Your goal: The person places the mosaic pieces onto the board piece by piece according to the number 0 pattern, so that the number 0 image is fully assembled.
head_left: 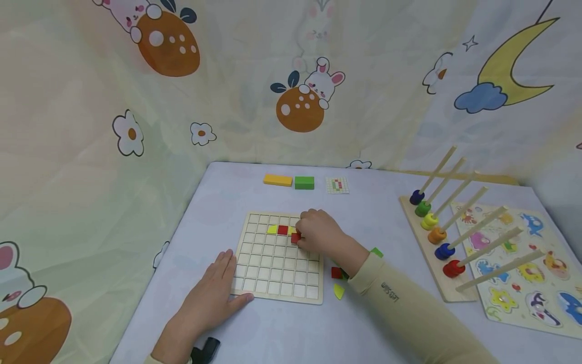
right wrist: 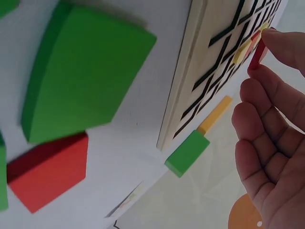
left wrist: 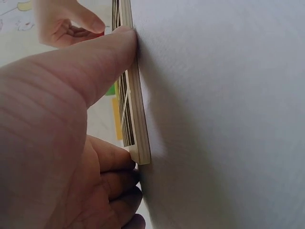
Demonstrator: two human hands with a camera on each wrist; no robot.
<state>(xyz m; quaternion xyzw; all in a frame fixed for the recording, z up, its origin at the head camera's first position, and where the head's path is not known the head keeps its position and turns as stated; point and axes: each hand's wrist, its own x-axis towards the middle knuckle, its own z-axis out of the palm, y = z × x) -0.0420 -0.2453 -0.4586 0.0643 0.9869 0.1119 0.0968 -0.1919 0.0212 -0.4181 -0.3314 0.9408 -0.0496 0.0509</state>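
**A red tile goes onto the grid board**

From the head camera, a wooden grid board [head_left: 278,263] lies flat on a pale table [head_left: 227,192]. The right hand [head_left: 320,235] is over the top part of the board. Its fingers are curled and pinch a small red tile [head_left: 295,237]. Just beside it, a red square [head_left: 283,230] and a yellow square [head_left: 272,229] sit in the board's second row. The left hand [head_left: 213,298] lies flat on the table with straight fingers, touching the board's near left corner. It holds nothing. At the back of the table are a yellow block [head_left: 278,180], a green block [head_left: 304,182] and a little pattern card [head_left: 337,185]. Loose pieces [head_left: 338,275] in red, green and yellow lie just right of the board, by the sleeve. On the right stand a peg rack with colored rings [head_left: 436,235] and an animal puzzle [head_left: 523,268].

From the left wrist camera, the left hand [left wrist: 57,143] is big and close. Its thumb presses on the board's thin edge [left wrist: 138,119]. The other fingers curl loosely below, against the board's corner.

From the right wrist camera, the right hand's fingers [right wrist: 267,133] pinch the red tile [right wrist: 257,53] on its edge, right above the board [right wrist: 200,71]. A big green piece [right wrist: 81,71] and a red piece [right wrist: 47,169] lie on the table near the board's side. The green block [right wrist: 187,153] and yellow block [right wrist: 215,114] show beyond the board.
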